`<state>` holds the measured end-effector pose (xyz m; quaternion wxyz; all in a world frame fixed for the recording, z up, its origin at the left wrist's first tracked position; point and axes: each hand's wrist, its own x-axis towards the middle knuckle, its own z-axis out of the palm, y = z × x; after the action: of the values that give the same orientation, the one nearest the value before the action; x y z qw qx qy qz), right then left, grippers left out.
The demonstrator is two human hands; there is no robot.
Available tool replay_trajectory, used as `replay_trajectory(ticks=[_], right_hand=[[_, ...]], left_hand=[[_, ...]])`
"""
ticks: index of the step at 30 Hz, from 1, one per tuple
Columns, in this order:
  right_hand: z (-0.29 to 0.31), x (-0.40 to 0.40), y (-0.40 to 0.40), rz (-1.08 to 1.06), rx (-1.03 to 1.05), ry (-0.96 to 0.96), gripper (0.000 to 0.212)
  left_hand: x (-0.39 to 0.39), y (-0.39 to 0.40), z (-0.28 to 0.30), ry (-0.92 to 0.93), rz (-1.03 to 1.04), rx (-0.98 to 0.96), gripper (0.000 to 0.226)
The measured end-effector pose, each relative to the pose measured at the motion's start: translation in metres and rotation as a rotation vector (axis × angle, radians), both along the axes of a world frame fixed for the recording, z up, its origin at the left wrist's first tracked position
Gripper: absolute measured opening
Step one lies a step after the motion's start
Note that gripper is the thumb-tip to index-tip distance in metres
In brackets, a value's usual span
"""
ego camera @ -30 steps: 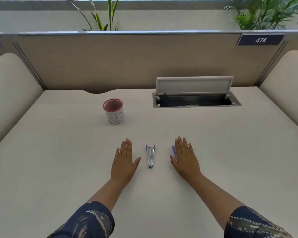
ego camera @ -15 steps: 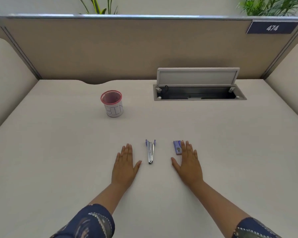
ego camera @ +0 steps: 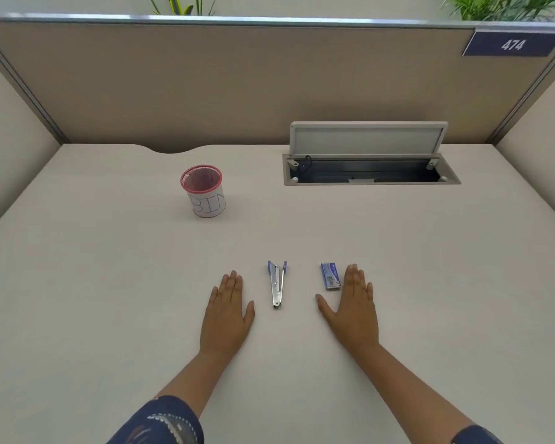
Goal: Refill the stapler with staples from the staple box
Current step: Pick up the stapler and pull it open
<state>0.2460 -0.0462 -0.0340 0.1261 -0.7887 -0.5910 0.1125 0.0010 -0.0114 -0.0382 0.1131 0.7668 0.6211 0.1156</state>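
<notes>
A small silver stapler [ego camera: 277, 283] with purple ends lies on the beige desk [ego camera: 109, 283], splayed apart at its far end. A little blue staple box [ego camera: 330, 276] lies flat to its right. My left hand [ego camera: 226, 312] rests palm down just left of the stapler, holding nothing. My right hand [ego camera: 353, 307] rests palm down just right of the staple box, its fingers beside the box and apart from it. Both hands are flat with fingers extended.
A pink mesh cup labelled BIN [ego camera: 203, 191] stands at the back left. An open cable hatch [ego camera: 369, 169] with a raised lid sits at the back right. A partition wall with a 474 sign [ego camera: 511, 43] closes off the desk's far edge.
My right hand has slid right and back, uncovering the staple box that it partly hid. The camera has tilted down. The stapler and my left hand stay put.
</notes>
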Motion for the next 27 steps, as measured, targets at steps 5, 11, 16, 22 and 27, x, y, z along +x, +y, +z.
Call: replay_trajectory(ticks=[5, 11, 16, 22, 27], right_hand=[[0.000, 0.000, 0.000, -0.008, -0.035, -0.020, 0.104], [0.002, 0.000, 0.000, -0.006, -0.026, 0.009, 0.105], [0.005, 0.000, -0.002, -0.006, -0.002, 0.050, 0.101], [0.017, -0.002, -0.001, -0.050, 0.055, 0.137, 0.096], [0.033, -0.036, 0.006, 0.110, 0.162, 0.026, 0.090]], left_hand=[[0.000, 0.000, 0.001, -0.006, 0.002, 0.012, 0.070], [0.001, -0.001, 0.003, -0.004, -0.001, -0.008, 0.070], [0.001, -0.001, 0.004, -0.007, 0.000, -0.005, 0.069], [0.000, -0.001, 0.005, -0.011, -0.007, 0.000, 0.071], [0.000, -0.001, 0.008, 0.023, -0.005, -0.050, 0.062]])
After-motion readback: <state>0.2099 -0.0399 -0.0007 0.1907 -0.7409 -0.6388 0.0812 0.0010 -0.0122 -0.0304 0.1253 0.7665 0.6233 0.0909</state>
